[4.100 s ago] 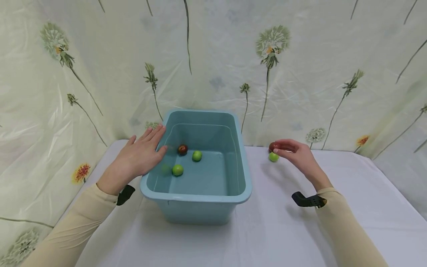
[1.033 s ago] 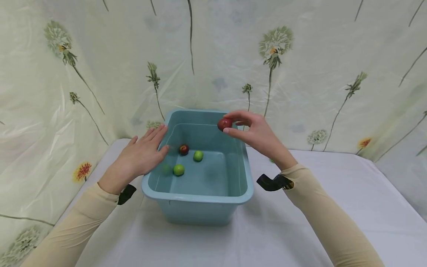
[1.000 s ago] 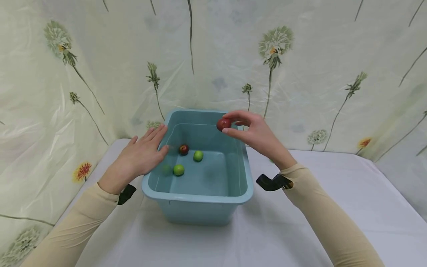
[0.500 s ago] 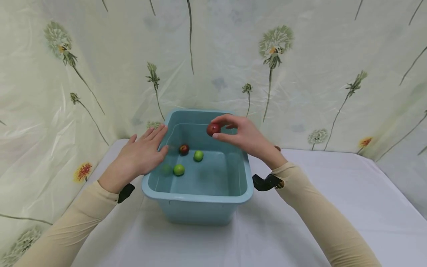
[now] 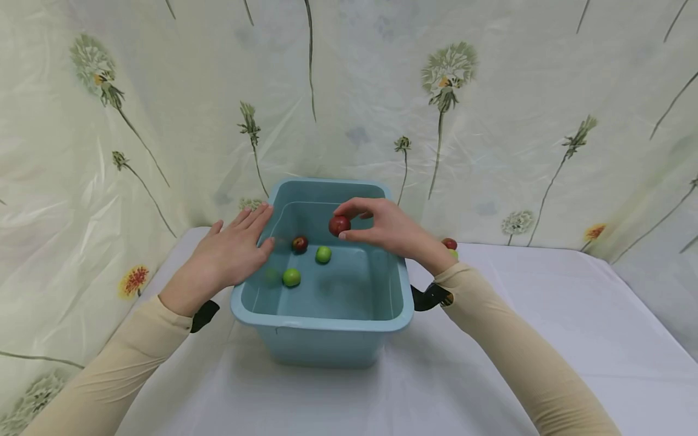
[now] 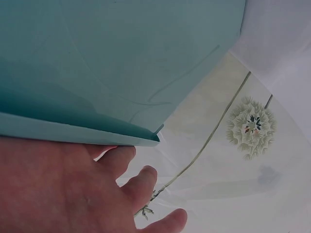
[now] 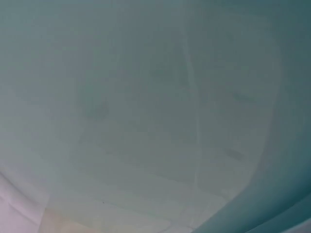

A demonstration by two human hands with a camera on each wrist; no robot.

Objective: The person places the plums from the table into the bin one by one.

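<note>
In the head view a light blue plastic tub (image 5: pixel 322 325) stands on the table. My left hand (image 5: pixel 231 248), fingers straight, rests on the tub's left rim; the left wrist view shows the hand (image 6: pixel 73 187) against the rim from below. My right hand (image 5: pixel 384 227) pinches a small round dark red fruit (image 5: pixel 339 226) between thumb and fingers, held above the tub's inside. On the tub's floor lie another red fruit (image 5: pixel 300 244) and two small green fruits, one further back (image 5: pixel 323 254) and one nearer (image 5: pixel 291 277). The right wrist view is filled by the blue tub wall (image 7: pixel 146 97); no hand shows.
Behind my right wrist, on the white-clothed table (image 5: pixel 545 315), a red fruit (image 5: pixel 449 243) and a partly hidden green fruit (image 5: pixel 454 254) lie together. A flower-printed sheet (image 5: pixel 349 91) rises behind the table.
My right hand has picked up the red fruit from the right side of the table and carried it left over the tub, lately moving lower. The left hand stays on the rim.
</note>
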